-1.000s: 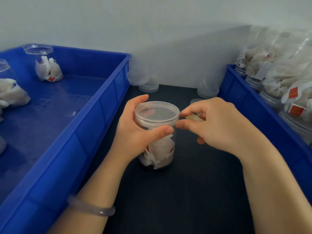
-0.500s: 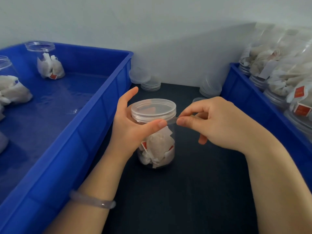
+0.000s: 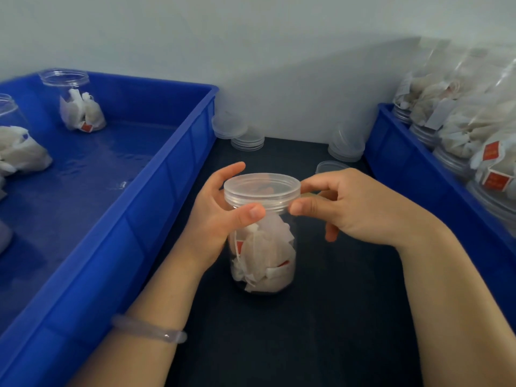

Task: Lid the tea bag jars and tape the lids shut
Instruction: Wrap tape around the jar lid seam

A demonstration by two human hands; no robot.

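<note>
Where the clear round plastic jar of tea bags [image 3: 262, 255] stands on the dark table [image 3: 335, 317] between 2 blue plastic crates [image 3: 156, 191], my left hand [image 3: 212, 227] grips its neck. My right hand [image 3: 357, 208] pinches the rim of the translucent round lid [image 3: 262, 188] seated on top.

The dark table [image 3: 307, 331] carries a blue left bin [image 3: 156, 191] and a blue right bin [image 3: 405, 163], one at each side. Between them a jar [image 3: 265, 255] of tea bags stands upright. At the back by the wall lie lid stacks [image 3: 247, 141], with a single lid [image 3: 331, 165] nearer.
</note>
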